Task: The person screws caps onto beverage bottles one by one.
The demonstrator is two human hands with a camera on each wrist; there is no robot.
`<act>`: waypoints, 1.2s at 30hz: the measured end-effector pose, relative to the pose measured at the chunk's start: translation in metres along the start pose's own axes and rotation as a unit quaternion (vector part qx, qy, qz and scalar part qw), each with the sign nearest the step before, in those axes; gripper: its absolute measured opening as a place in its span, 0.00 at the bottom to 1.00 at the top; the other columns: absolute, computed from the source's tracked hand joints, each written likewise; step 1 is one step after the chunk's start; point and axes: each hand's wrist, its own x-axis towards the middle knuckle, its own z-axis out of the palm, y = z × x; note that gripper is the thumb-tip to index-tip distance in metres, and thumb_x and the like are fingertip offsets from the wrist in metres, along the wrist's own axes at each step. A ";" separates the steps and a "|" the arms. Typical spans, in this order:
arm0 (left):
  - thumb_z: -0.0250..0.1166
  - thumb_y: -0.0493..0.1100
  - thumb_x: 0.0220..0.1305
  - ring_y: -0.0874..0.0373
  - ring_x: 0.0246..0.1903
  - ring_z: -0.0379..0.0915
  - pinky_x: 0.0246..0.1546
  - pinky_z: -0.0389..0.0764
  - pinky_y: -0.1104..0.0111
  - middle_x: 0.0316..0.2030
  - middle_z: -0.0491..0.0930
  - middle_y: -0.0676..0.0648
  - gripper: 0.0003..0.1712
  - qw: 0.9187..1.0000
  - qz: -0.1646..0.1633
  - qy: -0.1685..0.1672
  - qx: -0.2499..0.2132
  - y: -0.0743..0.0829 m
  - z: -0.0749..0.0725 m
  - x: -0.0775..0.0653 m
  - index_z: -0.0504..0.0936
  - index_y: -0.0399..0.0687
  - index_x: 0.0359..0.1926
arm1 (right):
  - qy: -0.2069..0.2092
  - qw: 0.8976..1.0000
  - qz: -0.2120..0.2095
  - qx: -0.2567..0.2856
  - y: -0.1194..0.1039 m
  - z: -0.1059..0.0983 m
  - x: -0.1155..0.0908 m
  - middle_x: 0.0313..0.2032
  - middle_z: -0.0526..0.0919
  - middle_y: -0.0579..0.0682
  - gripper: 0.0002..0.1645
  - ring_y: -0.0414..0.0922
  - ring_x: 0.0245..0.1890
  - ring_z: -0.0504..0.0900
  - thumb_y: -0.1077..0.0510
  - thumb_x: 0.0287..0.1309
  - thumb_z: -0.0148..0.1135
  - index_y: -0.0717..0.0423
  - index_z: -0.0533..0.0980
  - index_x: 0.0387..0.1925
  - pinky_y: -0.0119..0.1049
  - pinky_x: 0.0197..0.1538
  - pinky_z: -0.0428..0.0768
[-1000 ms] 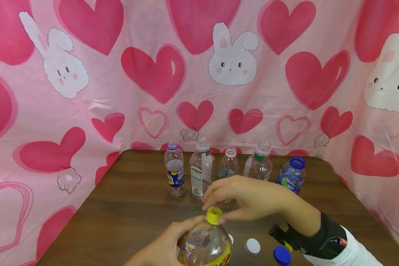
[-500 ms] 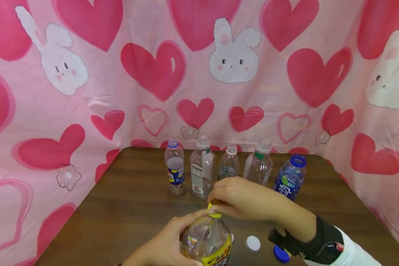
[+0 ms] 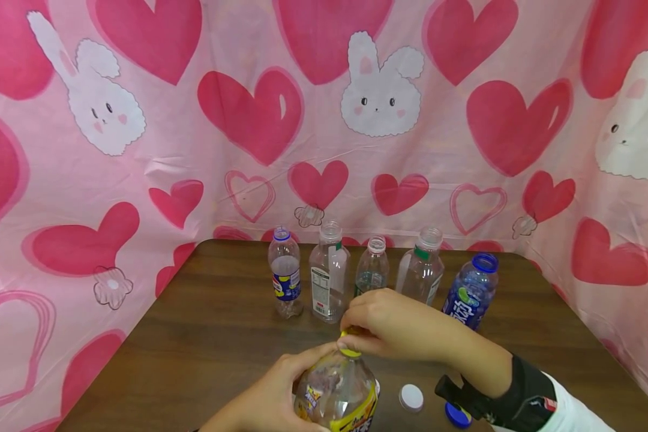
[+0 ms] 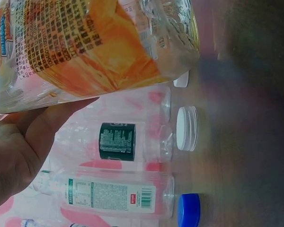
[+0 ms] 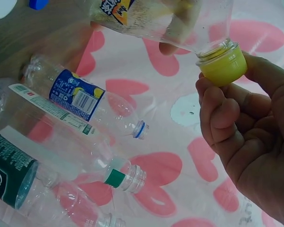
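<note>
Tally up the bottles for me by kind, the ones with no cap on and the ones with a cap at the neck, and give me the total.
Uncapped bottles: 5
Bottle with a yellow cap at its neck: 1
Total: 6

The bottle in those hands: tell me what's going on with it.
A person's left hand steadies a clear bottle with a yellow label while the right hand pinches its yellow cap. The cap sits at the mouth; how tight it is can't be told. Behind stand five uncapped bottles, and a white cap and blue cap lie on the table.
</note>
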 end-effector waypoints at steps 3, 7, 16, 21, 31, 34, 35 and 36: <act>0.75 0.39 0.51 0.54 0.51 0.77 0.48 0.81 0.62 0.60 0.75 0.47 0.52 1.000 0.001 0.001 0.007 0.000 0.000 0.000 0.57 0.47 0.74 | 0.019 1.000 -0.008 0.005 0.001 0.001 -0.001 0.26 0.76 0.38 0.08 0.28 0.26 0.69 0.55 0.63 0.64 0.53 0.81 0.30 0.19 0.31 0.72; 0.75 0.38 0.51 0.54 0.51 0.77 0.47 0.82 0.62 0.59 0.75 0.45 0.52 1.000 -0.001 0.006 0.000 0.000 -0.002 -0.001 0.57 0.46 0.74 | 0.034 0.999 0.000 0.019 0.002 0.003 -0.004 0.28 0.76 0.38 0.10 0.30 0.28 0.69 0.50 0.64 0.63 0.52 0.82 0.35 0.20 0.33 0.73; 0.74 0.38 0.50 0.48 0.50 0.79 0.42 0.84 0.60 0.57 0.77 0.41 0.52 0.999 0.003 0.041 -0.018 0.006 -0.014 -0.011 0.57 0.42 0.73 | 0.014 0.993 0.101 0.059 0.012 0.024 -0.034 0.50 0.79 0.38 0.28 0.35 0.49 0.76 0.37 0.62 0.59 0.50 0.77 0.55 0.37 0.51 0.80; 0.74 0.40 0.51 0.48 0.49 0.80 0.41 0.84 0.58 0.56 0.77 0.41 0.51 0.998 0.020 0.054 0.004 0.009 -0.020 -0.018 0.56 0.41 0.73 | -0.010 0.994 0.101 0.039 0.014 0.056 -0.059 0.51 0.77 0.39 0.30 0.37 0.51 0.76 0.36 0.59 0.63 0.50 0.76 0.55 0.38 0.50 0.80; 0.74 0.40 0.51 0.49 0.48 0.80 0.40 0.84 0.58 0.56 0.78 0.42 0.51 0.997 0.020 0.068 0.013 0.010 -0.024 -0.025 0.56 0.39 0.72 | -0.129 0.985 0.083 0.078 0.016 0.109 -0.081 0.48 0.77 0.38 0.22 0.32 0.46 0.74 0.42 0.59 0.66 0.47 0.79 0.51 0.27 0.44 0.78; 0.74 0.39 0.50 0.49 0.47 0.81 0.39 0.84 0.58 0.55 0.78 0.42 0.51 0.997 0.016 0.078 0.023 0.010 -0.027 -0.027 0.56 0.39 0.72 | -0.141 0.983 0.077 0.094 0.017 0.119 -0.080 0.47 0.78 0.37 0.18 0.31 0.46 0.74 0.46 0.61 0.65 0.48 0.80 0.49 0.25 0.43 0.77; 0.74 0.38 0.50 0.50 0.47 0.81 0.38 0.85 0.58 0.55 0.78 0.42 0.52 0.996 0.010 0.084 0.028 0.010 -0.029 -0.028 0.56 0.40 0.72 | -0.146 0.981 0.079 0.099 0.018 0.121 -0.080 0.47 0.78 0.37 0.17 0.31 0.45 0.74 0.46 0.62 0.64 0.47 0.80 0.49 0.24 0.42 0.77; 0.74 0.37 0.49 0.51 0.46 0.81 0.37 0.85 0.59 0.54 0.79 0.43 0.52 0.995 0.004 0.093 0.034 0.011 -0.032 -0.029 0.57 0.40 0.73 | -0.148 0.981 0.079 0.101 0.018 0.122 -0.080 0.47 0.78 0.37 0.16 0.31 0.45 0.74 0.46 0.62 0.64 0.47 0.80 0.49 0.24 0.42 0.77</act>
